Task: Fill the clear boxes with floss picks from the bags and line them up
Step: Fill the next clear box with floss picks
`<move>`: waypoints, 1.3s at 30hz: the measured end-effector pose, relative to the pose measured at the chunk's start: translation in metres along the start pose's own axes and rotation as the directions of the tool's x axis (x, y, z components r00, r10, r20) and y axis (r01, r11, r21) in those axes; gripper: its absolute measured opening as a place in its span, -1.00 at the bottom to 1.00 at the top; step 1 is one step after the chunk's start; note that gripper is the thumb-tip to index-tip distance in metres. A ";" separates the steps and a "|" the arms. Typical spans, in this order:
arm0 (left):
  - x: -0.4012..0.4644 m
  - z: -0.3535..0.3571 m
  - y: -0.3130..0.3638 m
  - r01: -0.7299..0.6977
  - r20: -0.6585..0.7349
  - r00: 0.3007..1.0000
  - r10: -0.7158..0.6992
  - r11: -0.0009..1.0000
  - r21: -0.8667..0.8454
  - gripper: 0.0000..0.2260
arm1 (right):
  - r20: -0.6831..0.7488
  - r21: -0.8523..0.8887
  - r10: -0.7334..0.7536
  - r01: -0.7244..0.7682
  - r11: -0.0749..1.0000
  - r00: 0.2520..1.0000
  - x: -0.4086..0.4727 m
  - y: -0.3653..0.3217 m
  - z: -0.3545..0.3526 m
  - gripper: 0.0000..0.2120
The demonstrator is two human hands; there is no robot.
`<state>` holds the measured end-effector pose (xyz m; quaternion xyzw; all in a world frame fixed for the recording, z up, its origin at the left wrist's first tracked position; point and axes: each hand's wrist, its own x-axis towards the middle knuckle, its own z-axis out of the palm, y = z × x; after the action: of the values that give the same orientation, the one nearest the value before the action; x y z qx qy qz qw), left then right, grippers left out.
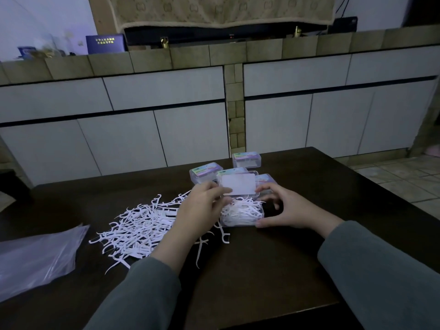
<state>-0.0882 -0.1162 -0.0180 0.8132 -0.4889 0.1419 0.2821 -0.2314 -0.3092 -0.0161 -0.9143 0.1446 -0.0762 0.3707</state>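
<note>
- Open clear box sits mid-worktop, packed w/ white floss picks; some poke above the rim. Its hinged lid stands up at the back.
- Left hand: fingers curled at the lid's left edge, looks like a pinch grip on it; exact contact partly hidden by the hand itself.
- Right hand: cupped round the box's right end, thumb along the front corner, fingers near the lid's right corner, steadying grip on the box.
- Loose pile of floss picks spread on the worktop just left of the box; a few strays lie in front of it.
- Plastic bag lies flat at far left, looks emptied.
- Four closed boxes grouped behind the open one, not yet in a tidy line.
- Handling, my read: box is thin, light, stiff plastic; will skid on the smooth top, so hold both short ends. Lid likely snaps, so press at the front corners, not the centre. Picks are v. light, springy, hook onto each other; protruding ones could jam the lid, so tuck them down first.
- Stage: prob. closing this box; plenty of picks left over.
</note>
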 end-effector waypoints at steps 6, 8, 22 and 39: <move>-0.005 -0.010 -0.015 0.159 0.103 0.983 -0.155 0.987 -0.033 -0.90 | -0.007 0.016 -0.011 0.011 1.000 1.000 0.000 0.000 0.001 -0.27; -0.005 -0.009 -0.011 0.152 0.087 0.985 -0.149 0.988 -0.031 -0.89 | -0.006 0.005 -0.012 0.012 1.000 1.000 -0.001 0.000 0.001 -0.27; 0.002 0.002 0.024 -0.122 0.039 0.992 0.121 0.992 0.025 -0.74 | 0.002 0.012 -0.027 0.027 1.000 1.000 0.002 0.005 0.001 -0.28; 0.000 0.002 0.024 -0.194 0.148 0.973 0.178 0.975 0.109 -0.74 | -0.002 0.023 -0.032 0.032 0.999 0.999 0.001 0.007 0.001 -0.30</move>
<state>-0.1091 -0.1262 -0.0119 0.7874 -0.5715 0.1414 0.1828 -0.2316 -0.3138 -0.0211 -0.9121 0.1292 -0.0848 0.3796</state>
